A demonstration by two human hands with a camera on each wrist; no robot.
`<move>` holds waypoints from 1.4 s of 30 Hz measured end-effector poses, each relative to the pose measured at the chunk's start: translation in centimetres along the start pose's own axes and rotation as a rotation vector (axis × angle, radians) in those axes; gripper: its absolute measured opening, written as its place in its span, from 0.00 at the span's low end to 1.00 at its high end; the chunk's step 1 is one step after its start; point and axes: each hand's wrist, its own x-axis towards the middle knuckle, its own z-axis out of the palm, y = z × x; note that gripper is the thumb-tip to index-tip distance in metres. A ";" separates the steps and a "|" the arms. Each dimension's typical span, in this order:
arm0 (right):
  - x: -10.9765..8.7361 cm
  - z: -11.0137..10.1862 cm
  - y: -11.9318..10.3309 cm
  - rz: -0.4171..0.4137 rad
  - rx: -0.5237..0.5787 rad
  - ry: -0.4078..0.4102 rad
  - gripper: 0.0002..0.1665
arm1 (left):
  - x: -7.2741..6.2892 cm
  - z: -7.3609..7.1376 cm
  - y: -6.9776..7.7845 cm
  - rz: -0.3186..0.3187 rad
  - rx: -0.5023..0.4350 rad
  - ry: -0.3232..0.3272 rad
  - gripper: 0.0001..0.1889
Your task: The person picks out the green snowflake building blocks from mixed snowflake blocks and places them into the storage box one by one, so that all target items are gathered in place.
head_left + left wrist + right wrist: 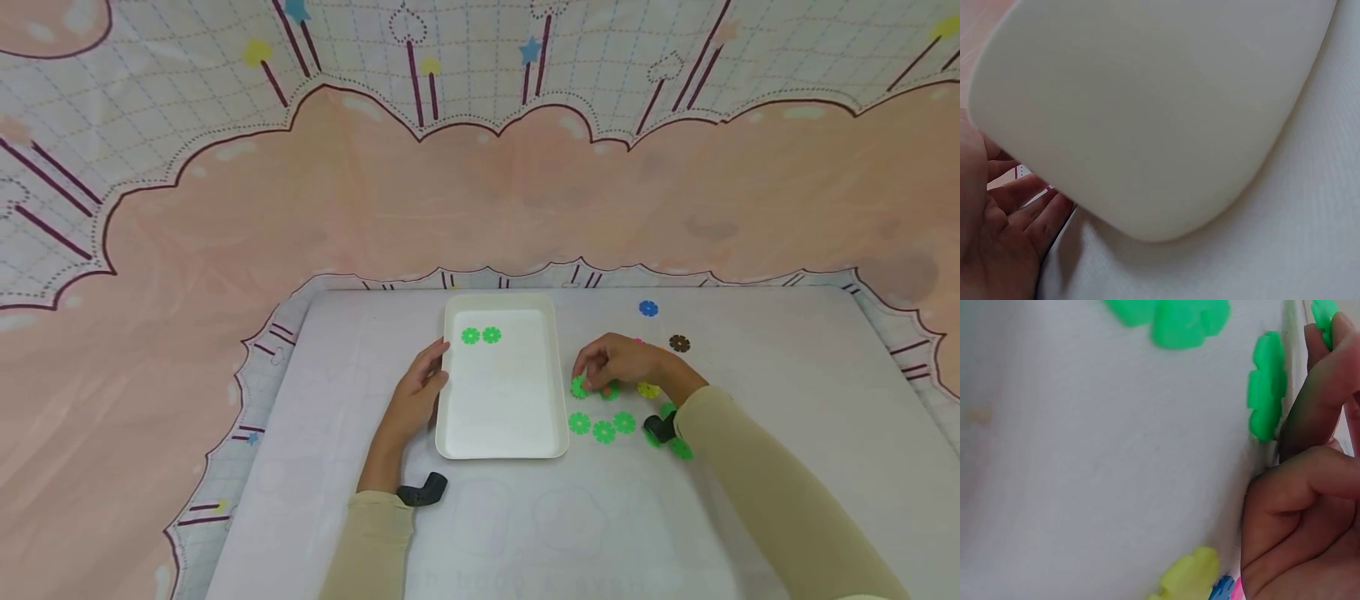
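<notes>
A white rectangular tray (501, 446) lies on the table, with two green flower-shaped plastic pieces (481, 335) side by side near its upper left corner. My left hand (411, 398) holds the tray's left side, fingers and thumb at the rim; in the left wrist view the fingers (1032, 209) reach behind the tray wall (1147, 156). Right of the tray, my right hand (618, 360) pinches a green flower piece (1324, 319) between thumb and fingertips. Another green piece (1267, 387) lies just beside those fingers in the right wrist view.
Several green flower pieces (603, 432) lie below the right hand, some partly hidden by the right wrist. Around that hand are a yellow piece (648, 390), a brown piece (679, 343) and, farther back, a blue piece (648, 308). A patterned cloth (480, 208) hangs behind the table.
</notes>
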 end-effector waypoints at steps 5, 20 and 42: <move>-0.1 -0.1 -0.3 0.010 0.018 0.010 0.10 | 0.0 0.0 0.1 -0.002 0.000 0.003 0.25; -0.4 -1.3 -1.7 0.138 0.074 0.026 0.10 | 0.1 0.0 0.0 0.005 -0.010 -0.005 0.25; 2.1 -0.7 -7.8 0.062 0.037 -0.008 0.09 | 0.1 0.1 0.0 0.002 0.000 0.002 0.26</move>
